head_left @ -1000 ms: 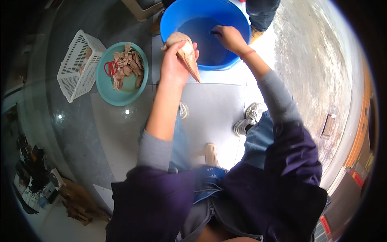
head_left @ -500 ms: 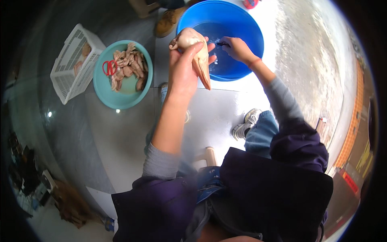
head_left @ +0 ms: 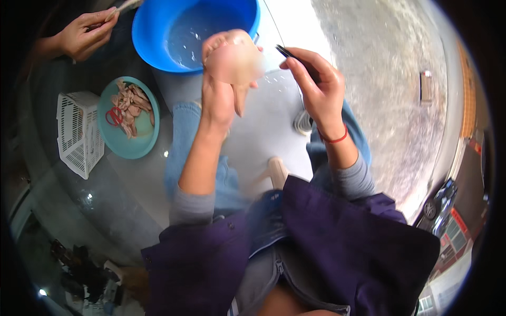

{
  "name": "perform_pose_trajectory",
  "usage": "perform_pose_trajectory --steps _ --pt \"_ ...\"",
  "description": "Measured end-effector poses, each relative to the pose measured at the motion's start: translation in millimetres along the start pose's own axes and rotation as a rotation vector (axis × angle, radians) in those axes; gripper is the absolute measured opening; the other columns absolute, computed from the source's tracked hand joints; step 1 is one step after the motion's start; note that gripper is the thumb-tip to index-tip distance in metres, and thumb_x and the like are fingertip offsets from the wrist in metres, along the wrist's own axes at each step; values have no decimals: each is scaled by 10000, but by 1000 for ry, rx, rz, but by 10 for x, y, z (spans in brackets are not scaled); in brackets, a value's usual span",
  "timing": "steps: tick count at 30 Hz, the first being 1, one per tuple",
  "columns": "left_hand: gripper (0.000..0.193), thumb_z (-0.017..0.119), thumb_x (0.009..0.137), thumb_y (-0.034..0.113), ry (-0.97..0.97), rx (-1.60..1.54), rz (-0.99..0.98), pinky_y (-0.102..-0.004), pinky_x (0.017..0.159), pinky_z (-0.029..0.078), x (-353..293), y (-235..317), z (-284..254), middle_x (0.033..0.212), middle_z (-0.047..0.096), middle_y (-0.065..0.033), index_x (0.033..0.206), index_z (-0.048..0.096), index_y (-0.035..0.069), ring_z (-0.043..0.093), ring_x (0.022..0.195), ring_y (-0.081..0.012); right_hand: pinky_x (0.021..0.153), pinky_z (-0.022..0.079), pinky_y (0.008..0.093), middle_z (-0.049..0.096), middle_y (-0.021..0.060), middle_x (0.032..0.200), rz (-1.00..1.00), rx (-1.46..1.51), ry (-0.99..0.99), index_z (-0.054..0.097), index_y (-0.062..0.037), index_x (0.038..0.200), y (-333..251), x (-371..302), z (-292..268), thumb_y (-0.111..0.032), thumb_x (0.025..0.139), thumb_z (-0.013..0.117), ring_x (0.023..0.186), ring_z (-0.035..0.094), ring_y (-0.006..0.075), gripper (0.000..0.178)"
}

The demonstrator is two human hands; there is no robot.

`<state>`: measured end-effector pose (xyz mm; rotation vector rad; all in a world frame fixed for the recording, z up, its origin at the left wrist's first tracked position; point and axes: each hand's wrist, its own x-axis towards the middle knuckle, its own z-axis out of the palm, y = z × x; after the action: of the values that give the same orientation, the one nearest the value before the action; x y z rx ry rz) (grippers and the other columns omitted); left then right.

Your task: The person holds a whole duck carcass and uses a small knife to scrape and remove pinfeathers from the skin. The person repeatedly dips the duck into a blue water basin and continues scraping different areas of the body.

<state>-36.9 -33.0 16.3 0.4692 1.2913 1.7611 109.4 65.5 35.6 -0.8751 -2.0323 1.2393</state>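
My left hand (head_left: 217,102) grips a pale, plucked piece of poultry (head_left: 240,45), rounded at the top with a tapered end hanging down past my palm. Part of its surface is smeared, so detail is lost. It is in front of the near right rim of the blue tub (head_left: 141,45), which has water in it. To its right, my right hand (head_left: 319,79) is closed around slim black tweezers (head_left: 284,51), whose tips point up and left toward the poultry but stay apart from it.
A turquoise basin (head_left: 129,149) at the left contains poultry pieces and red-handled scissors (head_left: 113,116). Beside it stands a white plastic crate (head_left: 79,134). Another person's hand (head_left: 87,34) at upper left holds a thin pale thing. Below my hands is a beige stool-like edge (head_left: 278,171).
My right hand has drawn back from over the blue tub, tweezers still held. The poultry has come nearer. My view has shifted, and another person's hand now shows at upper left.
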Motion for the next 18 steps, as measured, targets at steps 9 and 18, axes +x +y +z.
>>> perform_pose_trajectory --steps 9,18 --pt "504 301 1119 461 43 113 33 -307 696 553 160 -300 229 1137 686 -158 1339 473 42 679 875 -193 619 532 305 709 76 839 -370 -280 -52 741 -73 1120 79 74 -246 23 846 730 710 683 217 290" --pt "498 292 1123 468 12 159 12 -318 710 553 138 -410 199 1097 662 -119 1378 443 68 645 861 -174 568 530 345 666 19 747 -464 -299 -24 700 -158 963 229 100 -201 -49 779 721 677 677 241 215"
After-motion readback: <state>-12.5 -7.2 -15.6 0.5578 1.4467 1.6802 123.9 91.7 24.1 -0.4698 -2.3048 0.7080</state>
